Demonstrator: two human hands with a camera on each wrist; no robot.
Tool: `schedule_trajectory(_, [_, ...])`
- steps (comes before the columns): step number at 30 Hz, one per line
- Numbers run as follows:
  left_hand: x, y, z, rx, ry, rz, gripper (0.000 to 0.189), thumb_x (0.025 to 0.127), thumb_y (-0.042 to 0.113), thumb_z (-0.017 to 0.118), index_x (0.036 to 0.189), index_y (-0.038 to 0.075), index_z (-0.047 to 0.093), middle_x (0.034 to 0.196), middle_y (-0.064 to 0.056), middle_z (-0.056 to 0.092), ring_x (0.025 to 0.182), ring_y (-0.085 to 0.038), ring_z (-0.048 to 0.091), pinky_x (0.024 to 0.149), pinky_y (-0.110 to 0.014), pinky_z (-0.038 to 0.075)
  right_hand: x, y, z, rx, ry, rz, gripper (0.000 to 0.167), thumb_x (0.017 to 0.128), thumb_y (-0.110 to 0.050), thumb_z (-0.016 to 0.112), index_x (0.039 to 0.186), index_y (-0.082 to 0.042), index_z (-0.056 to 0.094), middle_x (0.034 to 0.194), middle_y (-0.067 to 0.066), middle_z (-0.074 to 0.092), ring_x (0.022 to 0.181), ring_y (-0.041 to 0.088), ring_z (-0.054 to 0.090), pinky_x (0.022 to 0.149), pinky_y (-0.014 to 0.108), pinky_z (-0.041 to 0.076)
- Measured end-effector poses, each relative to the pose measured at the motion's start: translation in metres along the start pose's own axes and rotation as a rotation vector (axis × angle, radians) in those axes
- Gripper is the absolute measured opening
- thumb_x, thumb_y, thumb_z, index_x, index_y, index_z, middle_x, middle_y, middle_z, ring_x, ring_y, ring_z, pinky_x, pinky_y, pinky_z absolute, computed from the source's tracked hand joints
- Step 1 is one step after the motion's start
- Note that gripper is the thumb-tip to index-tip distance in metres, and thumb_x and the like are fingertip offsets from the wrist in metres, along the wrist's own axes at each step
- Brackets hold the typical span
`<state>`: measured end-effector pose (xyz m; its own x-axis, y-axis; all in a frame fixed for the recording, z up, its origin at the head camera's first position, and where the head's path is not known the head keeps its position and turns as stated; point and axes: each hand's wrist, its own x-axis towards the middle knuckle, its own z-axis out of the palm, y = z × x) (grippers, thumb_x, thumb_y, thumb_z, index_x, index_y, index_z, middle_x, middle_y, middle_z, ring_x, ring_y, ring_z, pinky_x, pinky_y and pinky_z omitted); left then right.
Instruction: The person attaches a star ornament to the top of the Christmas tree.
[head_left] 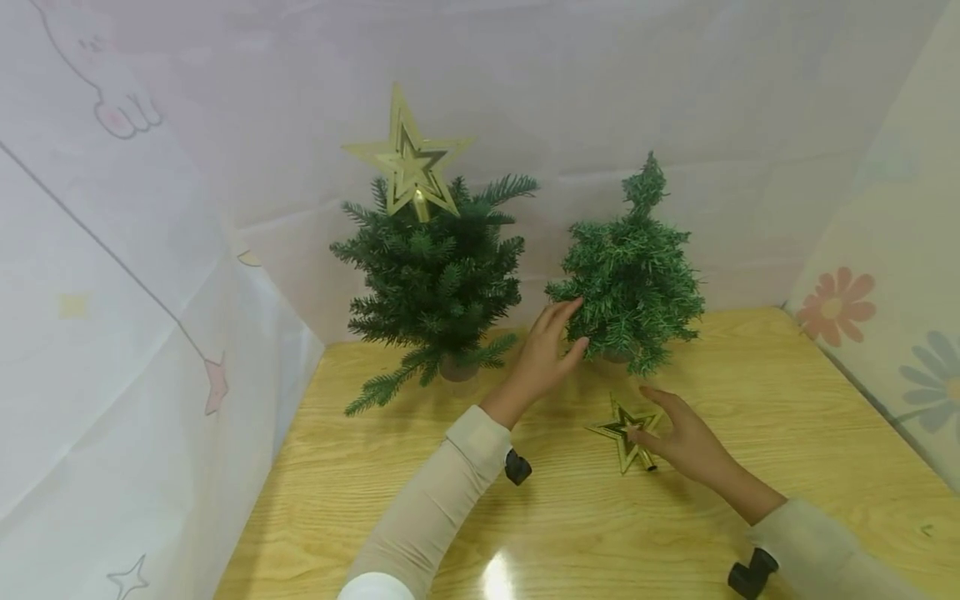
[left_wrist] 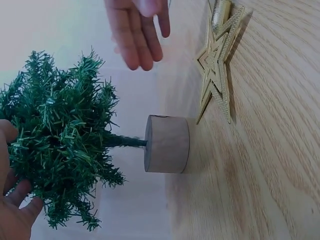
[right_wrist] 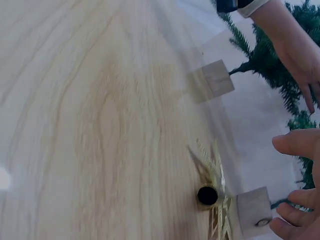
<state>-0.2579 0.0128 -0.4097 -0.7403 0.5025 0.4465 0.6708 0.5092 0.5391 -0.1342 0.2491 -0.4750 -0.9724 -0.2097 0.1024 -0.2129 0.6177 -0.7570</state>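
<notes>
My left hand [head_left: 542, 357] is at the left side of the smaller artificial Christmas tree [head_left: 628, 275], its fingers spread against the branches. The wooden base [left_wrist: 167, 144] of that tree stands upright on the table, as the left wrist view shows. In front of it lies a gold star tree topper [head_left: 624, 433] with a hollow socket [right_wrist: 207, 195]. Over the right part of this star hovers my right hand [head_left: 686, 437], thumb and fingers apart and nothing between them.
A fuller Christmas tree [head_left: 435, 283] stands at the left, with a larger gold star [head_left: 411, 162] on its top. Both trees are on a wooden table [head_left: 360, 492] close to a pale backdrop cloth [head_left: 570, 92]. A patterned cloth [head_left: 885, 333] hangs at the right.
</notes>
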Motion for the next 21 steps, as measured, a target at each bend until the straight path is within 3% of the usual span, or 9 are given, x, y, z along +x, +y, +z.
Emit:
schedule_trajectory(11, [0.004,0.000,0.006,-0.016,0.049,-0.022,0.049,0.103,0.024,0.053,0.150,0.025,0.039,0.144,-0.002,0.043,0.131,-0.017,0.044,0.103,-0.037,0.045,0.001,0.024,0.005,-0.117,-0.073,-0.036,0.078,0.092,-0.035,0.070,0.146,0.007,0.033,0.145,0.030,0.035,0.126,0.050,0.041,0.090,0.063,0.045])
schedule_trajectory(21, [0.007,-0.003,0.009,-0.100,0.087,-0.046,0.039,0.103,0.024,0.052,0.142,0.022,0.051,0.134,-0.001,0.054,0.116,-0.011,0.056,0.093,-0.022,0.049,0.001,0.035,0.009,-0.292,-0.069,-0.028,0.079,0.092,-0.044,0.067,0.144,0.007,0.037,0.143,0.031,0.038,0.125,0.052,0.039,0.092,0.065,0.042])
